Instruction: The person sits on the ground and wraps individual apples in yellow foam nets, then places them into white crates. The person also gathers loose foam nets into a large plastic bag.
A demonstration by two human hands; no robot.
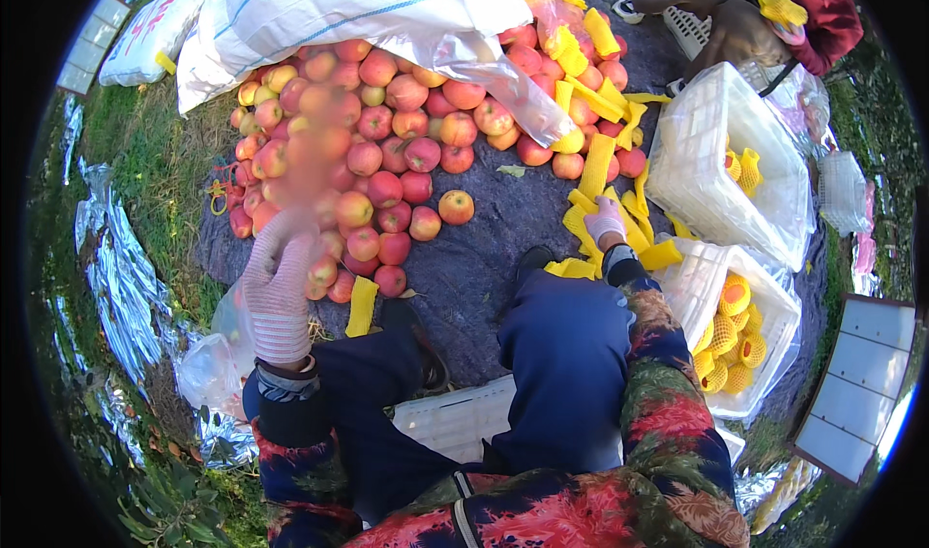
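My left hand point(279, 286), in a pale striped knit glove, is at the near left edge of a heap of red and yellow apples point(377, 156). Its fingers reach over the fruit, and a blurred smear in the picture hides whether they hold one. On the right, my right hand point(606, 221), gloved too, has its fingers curled among yellow foam fruit nets point(599, 163). Whether a net is gripped cannot be made out. One loose foam net point(361, 306) lies near my left foot, beside the closest apples.
Two white plastic crates with clear liners stand at right; the nearer crate point(682, 279) holds several netted apples point(733, 330), the farther crate point(675, 148) a few. A white woven sack point(348, 3) covers the heap's far side. Another person point(820, 11) at upper right holds a yellow net.
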